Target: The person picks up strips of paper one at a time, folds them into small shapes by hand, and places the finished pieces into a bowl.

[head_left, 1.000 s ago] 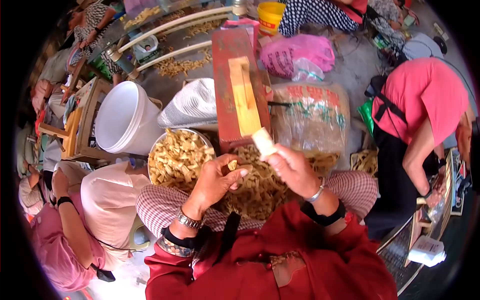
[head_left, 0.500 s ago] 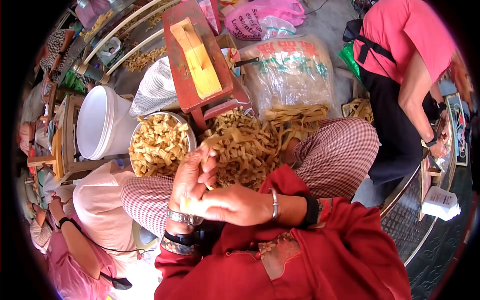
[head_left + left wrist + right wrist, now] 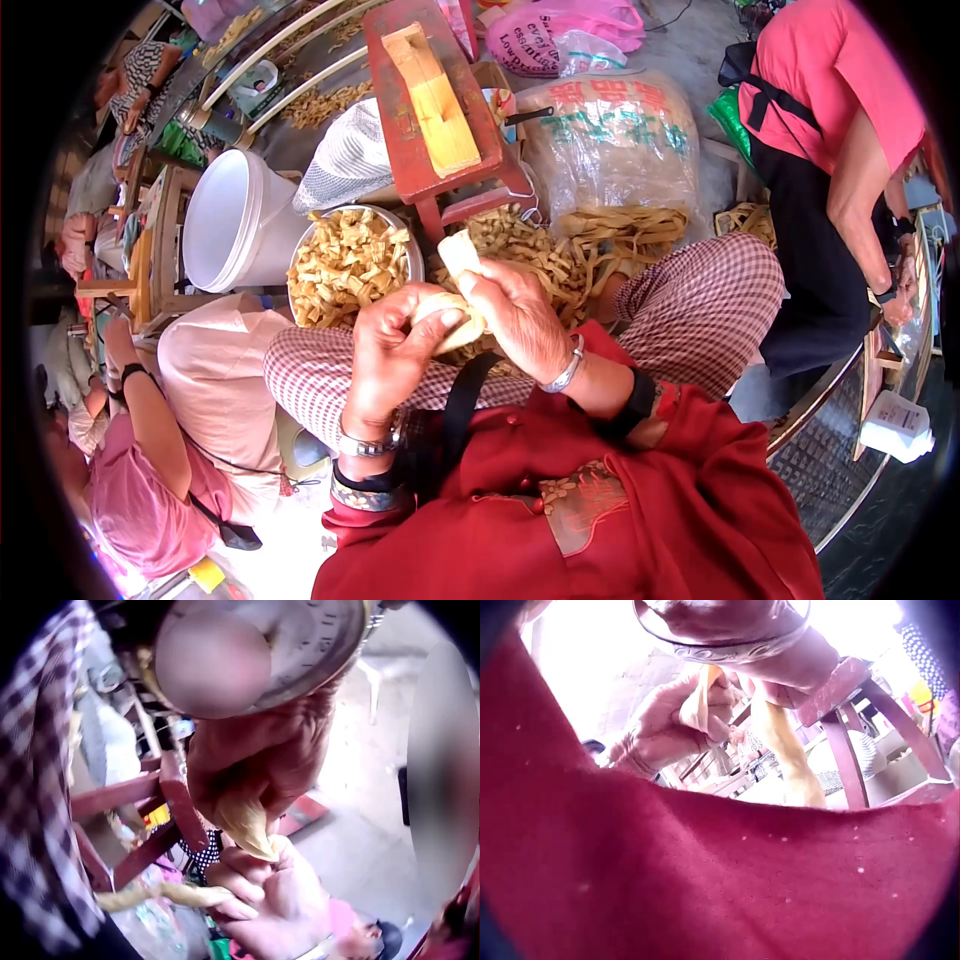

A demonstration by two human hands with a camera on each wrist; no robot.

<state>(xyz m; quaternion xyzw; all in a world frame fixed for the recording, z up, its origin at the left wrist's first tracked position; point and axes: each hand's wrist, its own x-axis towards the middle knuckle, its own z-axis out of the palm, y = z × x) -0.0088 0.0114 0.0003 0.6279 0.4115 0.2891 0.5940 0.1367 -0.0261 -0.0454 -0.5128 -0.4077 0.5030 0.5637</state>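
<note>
A pale yellow, pliable flat strip (image 3: 461, 257) is bent into a loop between both hands, in front of the lap. My left hand (image 3: 388, 345) pinches the loop, its thumb lying along the near side. On the other side my right hand (image 3: 520, 322) grips the strip between thumb and fingers, with a short end standing out beyond them. In the left wrist view, the twisted part of the strip (image 3: 246, 827) runs from one hand to the other, and a tail hangs out past the right fingers. The right wrist view shows that tail (image 3: 789, 757) hanging down.
Small folded yellow pieces fill a round metal bowl (image 3: 416, 265); more lie in a pile (image 3: 512, 240) before the lap. A red wooden stool (image 3: 390, 120) bears a stack of flat yellow strips (image 3: 437, 115). A white bucket (image 3: 232, 225) and plastic-wrapped sack (image 3: 615, 130) stand around; people sit both sides.
A second ago the hands were apart, the right with a strip, the left with a small piece. Half a second ago they crossed; now both hold the looped strip. The head view has shifted.
</note>
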